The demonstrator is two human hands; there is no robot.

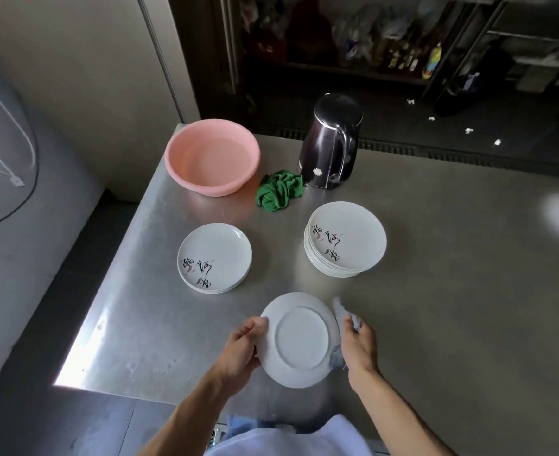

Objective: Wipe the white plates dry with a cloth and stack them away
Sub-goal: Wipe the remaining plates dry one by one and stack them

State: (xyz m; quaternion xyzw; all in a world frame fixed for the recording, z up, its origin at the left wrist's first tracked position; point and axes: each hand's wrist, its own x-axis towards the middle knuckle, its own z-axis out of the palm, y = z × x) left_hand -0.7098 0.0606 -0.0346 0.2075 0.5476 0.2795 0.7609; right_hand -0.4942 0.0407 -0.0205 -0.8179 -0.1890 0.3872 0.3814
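I hold a white plate above the steel table, its underside facing me. My left hand grips its left rim. My right hand presses a pale grey-white cloth against its right rim. A short stack of white plates with black writing lies to the left on the table. A taller stack of the same plates stands to the right.
A pink basin sits at the table's back left corner. A crumpled green cloth lies beside a dark steel kettle. The table's left edge drops to the floor; dark shelves stand behind.
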